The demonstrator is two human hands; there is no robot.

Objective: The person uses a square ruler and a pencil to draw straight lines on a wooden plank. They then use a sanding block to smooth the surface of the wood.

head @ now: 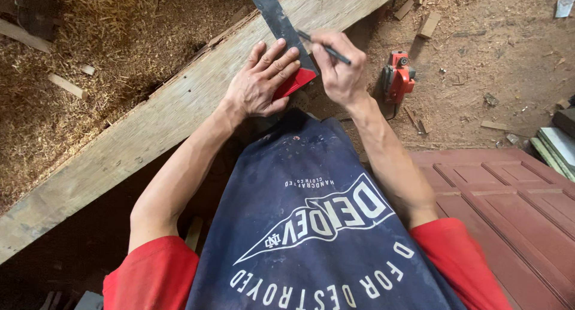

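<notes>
Head view, looking straight down over a dark blue apron and red sleeves. Left hand (260, 82) spread flat, fingers apart, pressing on a try square (281, 29) laid across a long rough plank (150, 127); red stock (294, 82) of the square showing under the fingertips at the plank's near edge, dark blade running up toward 12 o'clock and off the top of the picture. Right hand (338, 70) closed in a writing grip on a thin dark pencil (326, 48), tip touching or nearly touching the blade's right edge; exact contact too small to tell. Hands just beside each other, the blade between them.

Plank running on a slant from 7 o'clock up to 1 o'clock, carried on supports hidden beneath it. Thick layer of wood shavings (90, 64) beyond it at 10 o'clock, with a few short offcuts lying in it. At 3 o'clock of the right hand, a red electric planer (398, 76) resting on the dirt floor (491, 58), well apart from the plank. Dark red panelled door (509, 202) lying flat at 4 o'clock.

Step in hand, by the look of it: marking a square line across the plank. Next move likely calling for firm, steady pressure from the left hand so the stock stays tight against the edge, and a single even stroke of the pencil held close along the blade, without tilting away from it.
</notes>
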